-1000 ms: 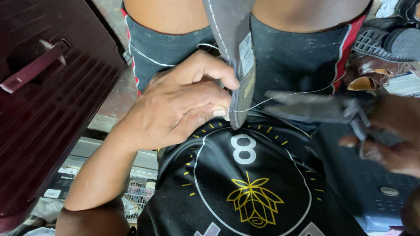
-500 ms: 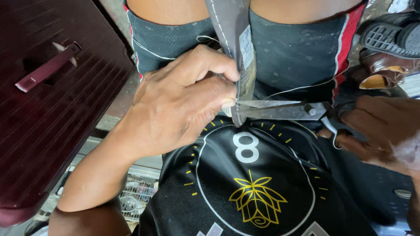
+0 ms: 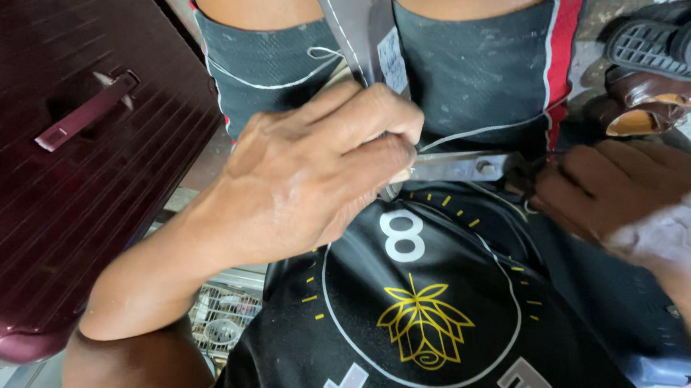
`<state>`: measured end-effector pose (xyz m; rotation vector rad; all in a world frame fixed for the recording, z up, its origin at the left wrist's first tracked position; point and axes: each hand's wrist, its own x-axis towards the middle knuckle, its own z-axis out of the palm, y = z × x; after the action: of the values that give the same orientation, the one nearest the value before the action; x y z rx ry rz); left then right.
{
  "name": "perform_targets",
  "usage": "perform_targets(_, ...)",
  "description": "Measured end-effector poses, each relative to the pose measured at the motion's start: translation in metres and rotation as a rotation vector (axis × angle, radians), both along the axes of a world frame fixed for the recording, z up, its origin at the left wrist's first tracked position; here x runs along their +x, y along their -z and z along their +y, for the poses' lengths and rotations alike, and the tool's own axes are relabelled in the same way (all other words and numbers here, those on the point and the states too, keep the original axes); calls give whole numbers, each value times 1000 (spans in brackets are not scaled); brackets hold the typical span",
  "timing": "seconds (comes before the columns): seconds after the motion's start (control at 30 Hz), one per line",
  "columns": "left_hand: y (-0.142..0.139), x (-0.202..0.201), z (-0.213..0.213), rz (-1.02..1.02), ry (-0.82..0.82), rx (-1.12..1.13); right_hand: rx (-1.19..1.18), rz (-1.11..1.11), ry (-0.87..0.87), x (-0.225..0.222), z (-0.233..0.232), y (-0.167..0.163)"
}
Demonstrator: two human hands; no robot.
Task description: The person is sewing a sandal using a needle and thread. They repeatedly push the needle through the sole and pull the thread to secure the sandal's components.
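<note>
I see my left hand point(image 3: 314, 176) pinching the grey strip point(image 3: 356, 27) that hangs between my knees, fingers closed on its lower end. My right hand point(image 3: 625, 199), closed round the scissors point(image 3: 463, 165), has brought the blades in from the right until their tips meet the strip at my left fingertips. A maroon suitcase point(image 3: 68, 161) sits at my left.

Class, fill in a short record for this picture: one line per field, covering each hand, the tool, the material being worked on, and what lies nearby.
Left hand: pinches a grey strap at the scissor tips
Right hand: grips the handles of the scissors, blurred
Scissors: blades lie level, pointing to the left hand
Strap: runs down between the knees, white stitching along its edge
Left of the person: maroon ribbed suitcase
Top right: brown shoe
</note>
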<state>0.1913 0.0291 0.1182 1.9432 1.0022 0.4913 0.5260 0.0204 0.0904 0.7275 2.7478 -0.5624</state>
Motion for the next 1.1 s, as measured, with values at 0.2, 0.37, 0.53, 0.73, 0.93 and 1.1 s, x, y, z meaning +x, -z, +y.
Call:
perform_targets(0.2, -8, -5, 4, -141, -50, -132, -66, 18, 5, 29, -19, 22)
perform_targets(0.37, -11, -15, 5, 118, -461, -240, -497, 175, 609, 97, -46, 71)
perform_targets(0.53, 11, 2, -10, 134, -460, -510, -1012, 754, 1129, 136, -41, 115)
perform_targets(0.73, 36, -22, -26, -138, -394, -772, -1052, 1071, 1073, 115, -15, 135)
perform_targets(0.93, 48, -50, -49, -618, -410, -797, -1124, 1084, 1089, 113, -14, 157)
perform_targets(1.1, 51, -75, -56, -683, -440, -681, -1361, 1149, 1085, 125, -7, 197)
